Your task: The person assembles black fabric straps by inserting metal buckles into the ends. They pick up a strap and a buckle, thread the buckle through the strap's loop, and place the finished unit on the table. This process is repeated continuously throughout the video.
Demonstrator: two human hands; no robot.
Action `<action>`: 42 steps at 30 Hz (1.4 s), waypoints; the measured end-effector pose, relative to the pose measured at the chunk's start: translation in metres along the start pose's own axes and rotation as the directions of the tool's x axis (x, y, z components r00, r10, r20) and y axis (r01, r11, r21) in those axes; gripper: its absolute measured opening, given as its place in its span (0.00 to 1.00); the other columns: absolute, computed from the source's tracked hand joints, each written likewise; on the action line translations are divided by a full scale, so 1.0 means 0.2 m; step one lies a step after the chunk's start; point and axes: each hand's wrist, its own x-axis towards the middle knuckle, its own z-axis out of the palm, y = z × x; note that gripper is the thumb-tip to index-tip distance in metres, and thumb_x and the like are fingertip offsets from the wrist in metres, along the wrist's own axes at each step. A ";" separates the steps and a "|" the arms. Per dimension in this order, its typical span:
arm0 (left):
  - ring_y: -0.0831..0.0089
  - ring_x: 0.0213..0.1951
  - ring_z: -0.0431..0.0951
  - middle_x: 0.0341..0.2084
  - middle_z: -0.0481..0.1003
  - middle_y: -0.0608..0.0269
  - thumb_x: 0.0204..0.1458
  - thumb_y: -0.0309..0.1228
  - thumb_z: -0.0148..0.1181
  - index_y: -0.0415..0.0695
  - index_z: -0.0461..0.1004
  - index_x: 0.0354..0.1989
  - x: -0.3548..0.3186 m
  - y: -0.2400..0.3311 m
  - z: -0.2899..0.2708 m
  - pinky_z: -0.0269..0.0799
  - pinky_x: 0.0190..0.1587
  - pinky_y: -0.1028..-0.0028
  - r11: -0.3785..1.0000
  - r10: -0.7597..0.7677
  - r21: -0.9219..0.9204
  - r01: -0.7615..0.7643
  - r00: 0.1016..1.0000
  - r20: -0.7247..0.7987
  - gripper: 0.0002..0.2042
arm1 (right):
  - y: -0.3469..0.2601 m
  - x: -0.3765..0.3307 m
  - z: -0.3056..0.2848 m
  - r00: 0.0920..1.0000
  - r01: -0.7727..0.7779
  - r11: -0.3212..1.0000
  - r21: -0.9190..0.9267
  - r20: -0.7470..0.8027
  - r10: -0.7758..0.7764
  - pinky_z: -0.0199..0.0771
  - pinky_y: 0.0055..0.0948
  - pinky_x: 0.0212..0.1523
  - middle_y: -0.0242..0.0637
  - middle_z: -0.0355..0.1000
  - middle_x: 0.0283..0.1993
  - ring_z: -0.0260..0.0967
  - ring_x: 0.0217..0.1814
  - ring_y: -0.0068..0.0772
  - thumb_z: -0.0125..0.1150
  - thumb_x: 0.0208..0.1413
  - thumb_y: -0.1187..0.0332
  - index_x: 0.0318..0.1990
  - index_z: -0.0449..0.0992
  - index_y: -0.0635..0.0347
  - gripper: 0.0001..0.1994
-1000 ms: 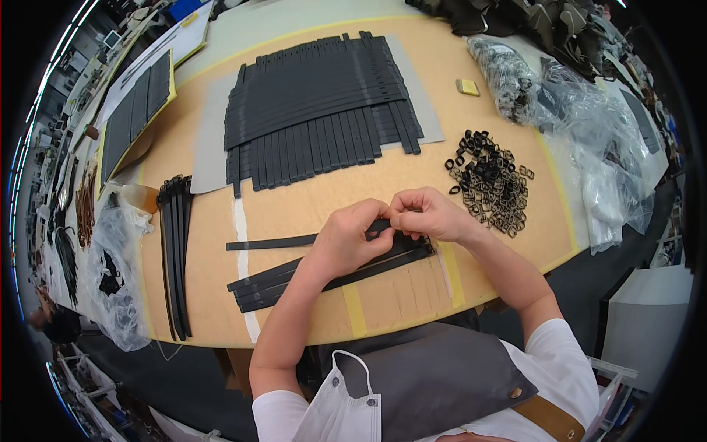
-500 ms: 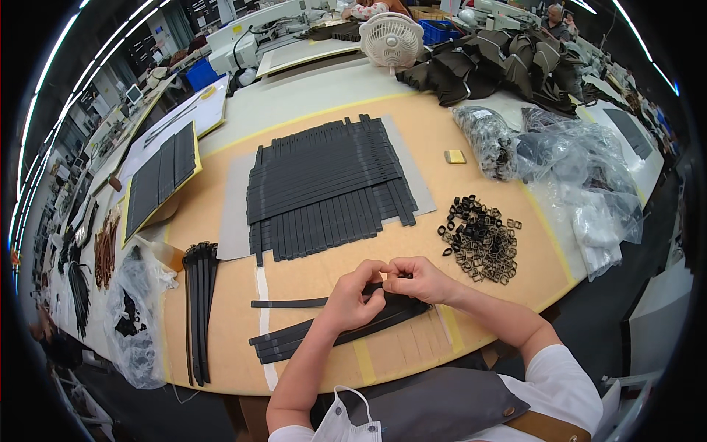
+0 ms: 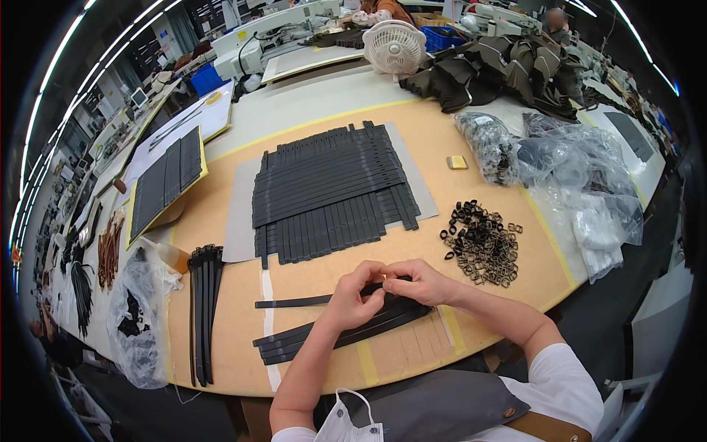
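- While both hands meet at the centre of the frame, the left hand (image 3: pixel 352 298) and the right hand (image 3: pixel 420 282) pinch the end of one black strap (image 3: pixel 294 301), which runs out to the left across the tan bench (image 3: pixel 221 214); each hand is closed on that strap, fingertips nearly touching.
- Just below the hands, a small pile of loose straps (image 3: pixel 331 335) lies slanted toward the lower left of the frame.
- Judged from the grip, the step in hand looks like fitting or threading something small at the strap's end; whether a buckle is already between the fingers cannot be told.
- Right of centre, the heap of dark metal buckles (image 3: pixel 482 247) sits near the right hand but apart from it; any next reach would call for freeing the right hand while the left keeps the strap end steady.
- Above centre, a broad stack of straps (image 3: pixel 328 188) rests on a grey sheet (image 3: pixel 239 221); at lower left a bundle of long straps (image 3: pixel 202 309) lies upright in the frame beside a clear plastic bag (image 3: pixel 136 324).
- Compared with the frame of a second ago, the view has tilted upward: a white fan (image 3: pixel 395 46) and dark garments (image 3: pixel 501 70) now show at the top, and the hands sit lower in the frame, their grasp on the strap much the same.
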 end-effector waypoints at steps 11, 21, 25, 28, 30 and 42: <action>0.74 0.40 0.81 0.36 0.81 0.61 0.58 0.22 0.64 0.37 0.79 0.47 -0.07 -0.01 -0.17 0.77 0.47 0.74 0.955 -0.097 0.261 0.137 0.982 -0.160 0.09 | 0.01 0.09 -0.05 0.996 -0.028 0.960 -0.280 -0.090 0.003 0.58 0.26 0.27 0.22 0.60 0.20 0.55 0.27 0.15 0.73 0.61 0.58 0.24 0.71 0.59 0.20; 0.53 0.42 0.73 0.37 0.73 0.53 0.57 0.19 0.62 0.38 0.76 0.39 -0.29 -0.12 -0.07 0.70 0.47 0.61 0.756 -0.011 0.637 0.152 0.976 -0.219 0.04 | 0.12 0.41 -0.48 0.927 -0.115 0.840 -0.530 -0.361 -0.101 0.76 0.32 0.40 0.39 0.80 0.33 0.77 0.36 0.33 0.68 0.63 0.61 0.39 0.82 0.63 0.12; 0.53 0.43 0.71 0.38 0.72 0.54 0.56 0.19 0.61 0.40 0.75 0.40 -0.30 -0.12 0.00 0.68 0.49 0.59 0.699 0.008 0.704 0.127 0.983 -0.185 0.06 | 0.16 0.61 -0.72 0.866 -0.100 0.702 -0.706 -0.408 -0.288 0.77 0.36 0.50 0.40 0.80 0.44 0.78 0.47 0.38 0.65 0.64 0.63 0.44 0.81 0.61 0.11; 0.54 0.43 0.71 0.39 0.71 0.55 0.56 0.19 0.61 0.41 0.74 0.42 -0.32 -0.10 0.04 0.68 0.49 0.60 0.669 0.013 0.738 0.087 0.992 -0.129 0.07 | 0.21 0.69 -0.78 0.899 -0.186 0.555 -0.811 -0.368 -0.237 0.75 0.38 0.59 0.39 0.77 0.53 0.73 0.57 0.41 0.65 0.63 0.63 0.49 0.80 0.58 0.12; 0.54 0.43 0.71 0.39 0.71 0.55 0.56 0.19 0.61 0.41 0.73 0.42 -0.31 -0.08 0.05 0.68 0.49 0.60 0.662 0.014 0.748 0.056 0.996 -0.087 0.07 | 0.21 0.71 -0.80 0.922 -0.216 0.540 -0.814 -0.351 -0.161 0.73 0.38 0.61 0.37 0.75 0.53 0.70 0.60 0.40 0.67 0.62 0.61 0.49 0.79 0.56 0.13; 0.53 0.47 0.73 0.42 0.73 0.54 0.56 0.22 0.63 0.40 0.75 0.46 -0.31 -0.07 -0.02 0.68 0.51 0.59 0.715 0.051 0.698 0.039 0.993 -0.108 0.10 | 0.06 0.67 -0.75 0.980 -0.143 0.610 -0.779 -0.196 -0.021 0.75 0.36 0.50 0.41 0.76 0.43 0.74 0.46 0.42 0.67 0.62 0.68 0.45 0.77 0.61 0.09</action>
